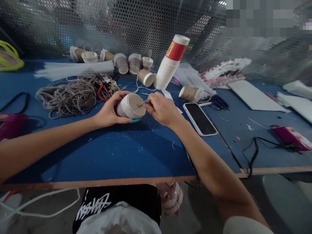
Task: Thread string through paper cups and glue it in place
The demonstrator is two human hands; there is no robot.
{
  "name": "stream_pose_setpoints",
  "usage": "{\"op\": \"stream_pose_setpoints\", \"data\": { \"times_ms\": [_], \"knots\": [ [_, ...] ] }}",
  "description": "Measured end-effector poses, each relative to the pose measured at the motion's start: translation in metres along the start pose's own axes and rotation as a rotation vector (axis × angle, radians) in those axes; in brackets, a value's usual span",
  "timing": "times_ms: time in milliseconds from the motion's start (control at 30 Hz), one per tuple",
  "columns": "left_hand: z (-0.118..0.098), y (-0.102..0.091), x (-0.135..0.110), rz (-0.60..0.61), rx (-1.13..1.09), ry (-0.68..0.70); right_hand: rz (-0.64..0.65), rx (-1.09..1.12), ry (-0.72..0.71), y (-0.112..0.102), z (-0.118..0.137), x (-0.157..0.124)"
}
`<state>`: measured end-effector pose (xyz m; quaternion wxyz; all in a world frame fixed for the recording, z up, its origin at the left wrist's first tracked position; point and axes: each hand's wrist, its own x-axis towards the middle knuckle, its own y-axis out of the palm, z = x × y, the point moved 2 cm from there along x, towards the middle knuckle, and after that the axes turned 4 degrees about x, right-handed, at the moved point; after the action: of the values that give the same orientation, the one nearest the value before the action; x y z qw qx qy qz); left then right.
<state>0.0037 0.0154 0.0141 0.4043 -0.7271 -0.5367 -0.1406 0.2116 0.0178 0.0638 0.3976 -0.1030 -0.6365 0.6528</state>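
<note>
1. While the left hand (110, 110) is closed round the side of a cup (125, 109), fingers behind and thumb along the lower edge, the right hand (161, 109) pinches a thin rod (139, 105), its far end at the cup's round face.
2. Cup's position: between the two hands, over the middle of the blue table (122, 156), tilted, pale round face turned toward the right hand. Whether its underside touches the table — cannot tell.
3. Left of the cup: a loose heap of grey cord (69, 96); red-handled scissors (104, 92) at the heap's right edge, near the left hand.
4. Behind: a row of wrapped cups (122, 63), some upright, some tipped over, with a bundle of whitish strips (80, 69) lying in front of its left part.
5. Beyond the right hand: a leaning stack of paper cups (168, 68), red band near the top; a brown-wrapped cup (146, 78) lies just beside its base, another wrapped cup (191, 94) on its side farther right.
6. Near the right wrist: a phone (201, 119) in a white case, screen dark. White boards (255, 94) lie well apart, farther right.
</note>
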Motion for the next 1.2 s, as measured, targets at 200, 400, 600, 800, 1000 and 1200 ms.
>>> {"op": "stream_pose_setpoints", "data": {
  "times_ms": [200,400,600,800,1000,1200],
  "knots": [
    [0.003,0.0,-0.001,-0.015,0.001,-0.007,-0.079,0.366,-0.003,0.001,-0.003,-0.002],
    [0.005,-0.002,-0.004,-0.098,0.055,0.019,-0.156,0.77,0.164,0.016,0.005,-0.001],
    [-0.002,-0.004,-0.005,-0.113,0.175,0.072,-0.198,0.862,0.245,0.013,0.01,-0.003],
    [-0.006,-0.003,-0.007,-0.13,0.262,0.162,-0.233,0.809,0.206,0.007,0.01,-0.003],
    [-0.005,-0.003,-0.007,-0.126,0.273,0.144,-0.238,0.786,0.192,0.008,0.01,-0.003],
    [-0.005,-0.003,-0.008,-0.12,0.275,0.106,-0.243,0.798,0.208,0.009,0.01,-0.002]
  ]
}}
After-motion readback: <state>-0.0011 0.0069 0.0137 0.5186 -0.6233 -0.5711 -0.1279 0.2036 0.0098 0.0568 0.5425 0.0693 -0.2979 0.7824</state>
